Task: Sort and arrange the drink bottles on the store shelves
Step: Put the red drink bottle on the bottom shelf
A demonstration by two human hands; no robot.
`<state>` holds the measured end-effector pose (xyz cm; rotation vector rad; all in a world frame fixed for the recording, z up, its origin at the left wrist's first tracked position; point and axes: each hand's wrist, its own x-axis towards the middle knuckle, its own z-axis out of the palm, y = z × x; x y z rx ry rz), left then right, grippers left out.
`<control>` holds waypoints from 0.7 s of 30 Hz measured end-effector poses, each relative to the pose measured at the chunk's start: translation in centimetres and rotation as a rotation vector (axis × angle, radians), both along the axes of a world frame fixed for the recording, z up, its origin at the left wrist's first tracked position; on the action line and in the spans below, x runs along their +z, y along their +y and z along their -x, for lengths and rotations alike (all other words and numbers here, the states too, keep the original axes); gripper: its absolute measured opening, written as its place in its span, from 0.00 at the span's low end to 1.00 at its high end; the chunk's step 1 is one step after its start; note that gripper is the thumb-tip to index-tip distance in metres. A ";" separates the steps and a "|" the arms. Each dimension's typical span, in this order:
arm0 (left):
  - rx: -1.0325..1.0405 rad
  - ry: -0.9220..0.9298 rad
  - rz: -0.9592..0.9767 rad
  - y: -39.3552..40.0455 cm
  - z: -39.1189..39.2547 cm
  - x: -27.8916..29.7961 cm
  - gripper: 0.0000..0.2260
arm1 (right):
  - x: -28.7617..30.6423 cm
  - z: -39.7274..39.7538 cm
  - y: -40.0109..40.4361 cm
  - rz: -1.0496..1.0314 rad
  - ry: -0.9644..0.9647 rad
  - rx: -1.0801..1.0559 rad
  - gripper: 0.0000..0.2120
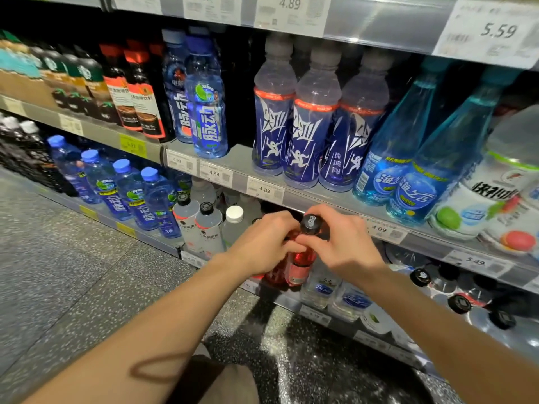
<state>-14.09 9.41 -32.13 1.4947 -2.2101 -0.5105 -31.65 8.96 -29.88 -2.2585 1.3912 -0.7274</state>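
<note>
Both hands meet at lower shelf point(320, 313) front. Left hand point(262, 243) and right hand point(344, 243) curl round red bottle point(302, 258), black cap point(311, 224) up, just under the 4.89 price tag point(264, 189).

Red drink bottle point(302, 259) with a black cap point(311, 224); dark-blue labels with white figures on the sports-drink bottles point(310, 132); grey speckled floor point(73, 258).
</note>
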 end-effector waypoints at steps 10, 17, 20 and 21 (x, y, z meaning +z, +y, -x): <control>0.011 -0.622 -0.138 -1.2 -1.9 -1.7 0.34 | -4.3 -0.3 -0.4 -0.125 0.145 -0.010 0.15; -0.018 -0.677 -0.126 -2.2 -0.2 -2.6 0.40 | -5.0 -1.3 -1.6 -0.194 0.250 -0.021 0.18; -0.019 -0.722 -0.149 -2.6 0.0 -3.4 0.40 | -5.3 -1.6 -2.1 -0.192 0.297 -0.048 0.18; -0.012 -0.709 -0.148 -2.8 0.0 -3.7 0.40 | -5.3 -1.7 -2.2 -0.187 0.300 -0.053 0.18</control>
